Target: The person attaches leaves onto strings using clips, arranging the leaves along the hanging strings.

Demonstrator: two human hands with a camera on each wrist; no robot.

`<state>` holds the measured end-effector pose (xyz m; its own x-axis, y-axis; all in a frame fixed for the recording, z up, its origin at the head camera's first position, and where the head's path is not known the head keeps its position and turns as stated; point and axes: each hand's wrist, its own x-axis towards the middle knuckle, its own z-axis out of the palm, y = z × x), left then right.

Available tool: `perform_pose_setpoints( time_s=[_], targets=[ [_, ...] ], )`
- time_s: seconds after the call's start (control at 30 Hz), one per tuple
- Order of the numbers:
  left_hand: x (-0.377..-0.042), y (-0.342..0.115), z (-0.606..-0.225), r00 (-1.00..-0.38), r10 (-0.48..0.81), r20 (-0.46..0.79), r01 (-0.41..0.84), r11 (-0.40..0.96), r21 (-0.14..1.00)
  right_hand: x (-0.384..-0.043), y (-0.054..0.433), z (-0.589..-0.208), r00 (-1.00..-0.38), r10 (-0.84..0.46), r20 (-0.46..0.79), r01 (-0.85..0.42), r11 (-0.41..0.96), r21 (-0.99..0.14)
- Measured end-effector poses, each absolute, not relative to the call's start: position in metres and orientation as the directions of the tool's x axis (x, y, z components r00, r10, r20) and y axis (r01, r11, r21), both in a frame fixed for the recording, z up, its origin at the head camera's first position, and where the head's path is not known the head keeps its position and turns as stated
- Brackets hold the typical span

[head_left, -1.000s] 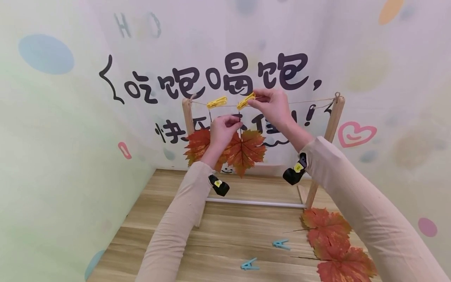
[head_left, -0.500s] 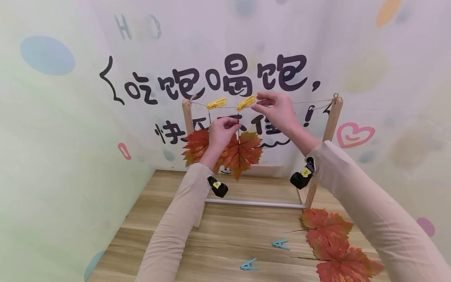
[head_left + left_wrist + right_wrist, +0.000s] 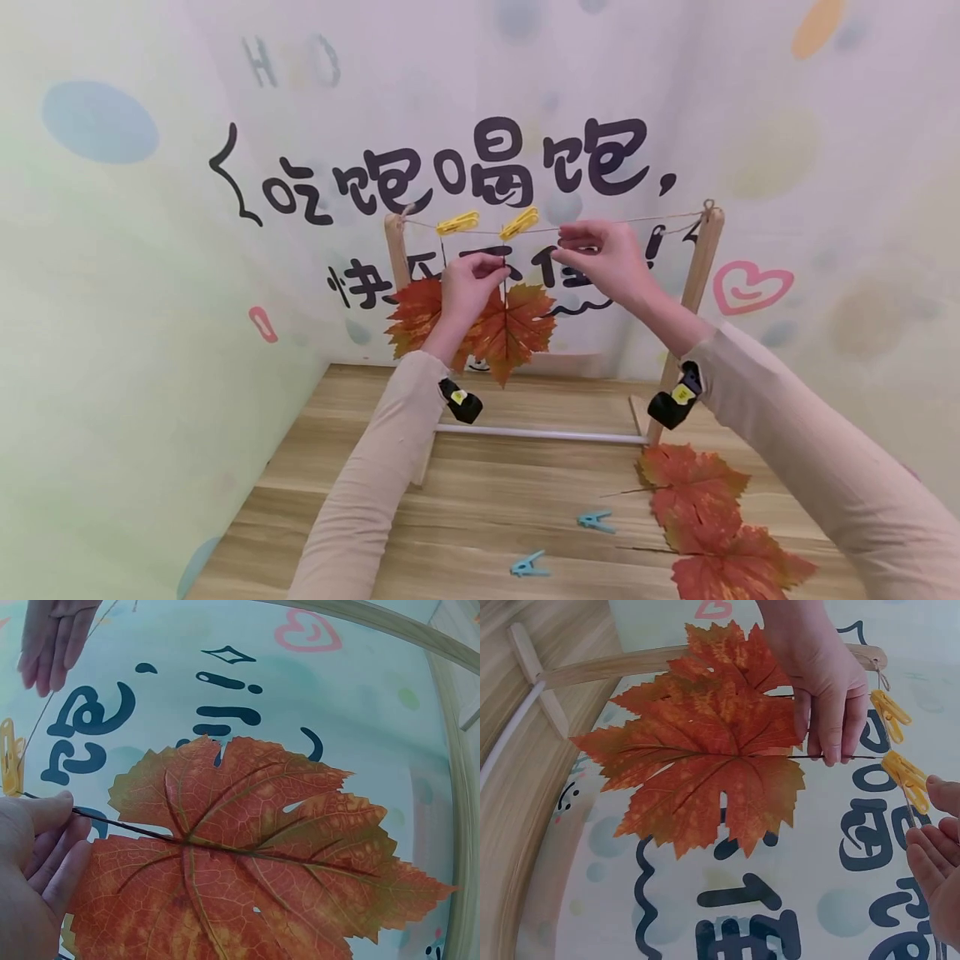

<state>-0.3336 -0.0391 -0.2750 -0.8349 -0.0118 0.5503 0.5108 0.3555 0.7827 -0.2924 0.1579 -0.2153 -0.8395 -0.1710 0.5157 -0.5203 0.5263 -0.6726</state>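
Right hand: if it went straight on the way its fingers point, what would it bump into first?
Probably the nearer yellow clothespin, on the string just beyond the right hand, though depth is unclear and it might slip past underneath.

We have room along the string [image 3: 667, 217] between the right hand [image 3: 611, 258] and right post [image 3: 701, 262]. Leftward, clothespins [image 3: 520, 223] and hanging leaves [image 3: 521, 325] block us.

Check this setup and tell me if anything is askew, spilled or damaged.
Nothing looks spilled or plainly damaged. Only slightly askew: the two yellow clips slant along the string instead of standing upright, and the two hanging leaves overlap.
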Motion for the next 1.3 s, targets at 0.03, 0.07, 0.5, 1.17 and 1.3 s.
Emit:
perform_pose_setpoints(
  time_s=[0.03, 0.07, 0.5, 1.17, 1.3],
  targets=[
    [-0.334, -0.04, -0.275, -0.835, -0.012, 0.55, 0.51, 0.357, 0.782, -0.291, 0.16, -0.218, -0.842, -0.174, 0.511, -0.518, 0.525, -0.675],
    [-0.334, -0.041, -0.276, -0.835, -0.014, 0.551, 0.509, 0.363, 0.78, -0.29, 0.163, -0.22, -0.843, -0.179, 0.507, -0.517, 0.525, -0.676],
    [-0.328, -0.055, -0.278, -0.825, -0.04, 0.564, 0.509, 0.382, 0.772, -0.274, 0.202, -0.263, -0.872, -0.212, 0.442, -0.478, 0.565, -0.672],
    [-0.304, -0.046, -0.313, -0.838, 0.067, 0.542, 0.523, 0.385, 0.761, -0.241, 0.245, -0.348, -0.93, -0.217, 0.296, -0.367, 0.595, -0.715],
    [-0.301, -0.042, -0.323, -0.842, 0.09, 0.533, 0.524, 0.377, 0.764, -0.232, 0.253, -0.367, -0.94, -0.21, 0.27, -0.341, 0.59, -0.732]
  ],
)
